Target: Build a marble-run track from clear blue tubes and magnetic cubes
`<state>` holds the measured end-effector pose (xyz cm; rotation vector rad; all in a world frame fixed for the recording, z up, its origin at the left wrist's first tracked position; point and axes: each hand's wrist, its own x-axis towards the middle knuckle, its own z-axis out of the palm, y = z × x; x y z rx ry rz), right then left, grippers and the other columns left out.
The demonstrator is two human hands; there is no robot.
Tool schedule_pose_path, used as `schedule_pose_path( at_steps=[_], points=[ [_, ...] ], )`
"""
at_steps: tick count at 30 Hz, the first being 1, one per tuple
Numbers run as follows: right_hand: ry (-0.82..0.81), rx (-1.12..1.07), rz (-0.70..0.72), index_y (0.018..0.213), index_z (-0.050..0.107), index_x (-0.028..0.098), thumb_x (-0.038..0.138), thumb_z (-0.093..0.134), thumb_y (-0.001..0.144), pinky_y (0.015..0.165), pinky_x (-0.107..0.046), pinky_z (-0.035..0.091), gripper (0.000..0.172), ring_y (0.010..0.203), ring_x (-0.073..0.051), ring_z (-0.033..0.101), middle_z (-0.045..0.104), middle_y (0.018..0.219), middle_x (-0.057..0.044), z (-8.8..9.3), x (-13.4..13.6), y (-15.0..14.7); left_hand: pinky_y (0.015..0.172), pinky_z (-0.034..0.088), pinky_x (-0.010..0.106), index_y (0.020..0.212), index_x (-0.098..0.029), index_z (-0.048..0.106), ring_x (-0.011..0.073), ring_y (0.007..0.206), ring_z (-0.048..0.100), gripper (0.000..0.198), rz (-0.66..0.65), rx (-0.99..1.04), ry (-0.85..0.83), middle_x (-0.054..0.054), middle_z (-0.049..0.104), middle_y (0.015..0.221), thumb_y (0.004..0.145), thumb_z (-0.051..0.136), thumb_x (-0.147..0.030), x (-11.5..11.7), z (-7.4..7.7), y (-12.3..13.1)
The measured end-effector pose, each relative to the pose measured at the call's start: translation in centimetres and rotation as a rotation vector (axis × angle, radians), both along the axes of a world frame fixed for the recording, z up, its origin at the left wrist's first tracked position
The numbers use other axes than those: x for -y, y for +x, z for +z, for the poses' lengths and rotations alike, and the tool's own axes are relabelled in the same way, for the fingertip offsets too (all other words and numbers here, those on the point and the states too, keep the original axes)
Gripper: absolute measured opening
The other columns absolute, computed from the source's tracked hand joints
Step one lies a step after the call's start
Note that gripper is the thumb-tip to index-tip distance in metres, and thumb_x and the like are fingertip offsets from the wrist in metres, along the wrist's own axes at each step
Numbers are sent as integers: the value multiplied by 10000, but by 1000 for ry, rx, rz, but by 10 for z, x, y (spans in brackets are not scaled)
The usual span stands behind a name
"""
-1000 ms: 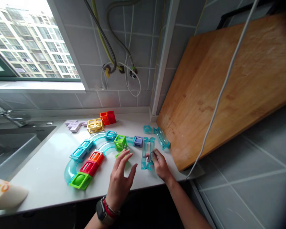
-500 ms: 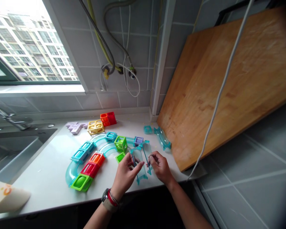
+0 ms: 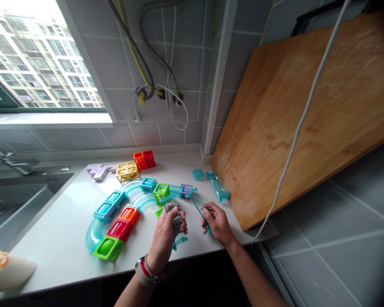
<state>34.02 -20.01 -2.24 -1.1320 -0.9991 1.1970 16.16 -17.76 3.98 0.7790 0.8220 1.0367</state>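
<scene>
teal track piece (image 3: pixel 199 208), edge-on, partly hidden

Toy track (image 3: pixel 130 214) between sink (image 3: pixel 56 181) and board (image 3: pixel 275 106)

A second ago the left hand (image 3: pixel 165 230) hovered open and empty to the near left of the purple block (image 3: pixel 186 191); its fingers are now curled round one clear teal track (image 3: pixel 178 228). That track, then beside its twin on the near right of the block, has come away to the block's near left. The second track (image 3: pixel 199 207), in the right hand (image 3: pixel 218 226), has turned from broad face to thin edge, slanting nearer the block.
</scene>
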Motion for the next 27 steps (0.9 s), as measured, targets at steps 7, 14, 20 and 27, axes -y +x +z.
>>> schedule_pose_path(
  at_steps=[7, 14, 20, 27],
  points=[
    [-23, -182, -20, 1110, 503, 214, 421, 663, 905, 667, -305, 596, 333, 623, -149, 701, 673, 778, 22, 15, 5, -22, 620, 544, 243, 1270, -194, 592, 131, 745, 618, 534, 9, -151, 57, 81, 672, 1083, 900, 643, -576, -1, -2, -4],
    [65, -101, -48, 1064, 397, 261, 222, 609, 887, 731, -320, 601, 279, 670, -130, 719, 687, 1038, -8, 18, 12, -38, 829, 568, 304, 1283, -212, 627, 256, 1147, 657, 452, 24, -282, 223, 122, 660, 1329, 916, 677, -471, -4, -7, -5],
    [182, 361, -156, 1347, 578, 244, 215, 516, 938, 840, -343, 593, 415, 938, -202, 693, 641, 1118, -77, 24, 16, -40, 1004, 526, 388, 1248, -184, 642, 299, 1226, 649, 422, -26, -208, 224, 142, 696, 1295, 897, 723, -403, -1, -5, -3],
    [319, 383, 13, 1565, 360, 361, 292, 470, 1030, 1128, -440, 462, 550, 1332, -246, 524, 518, 1428, -76, 32, 28, -56, 1080, 492, 406, 1351, -197, 615, 293, 1230, 648, 494, -25, -140, 254, 131, 672, 1353, 898, 726, -362, 3, 1, -8]
  ],
)
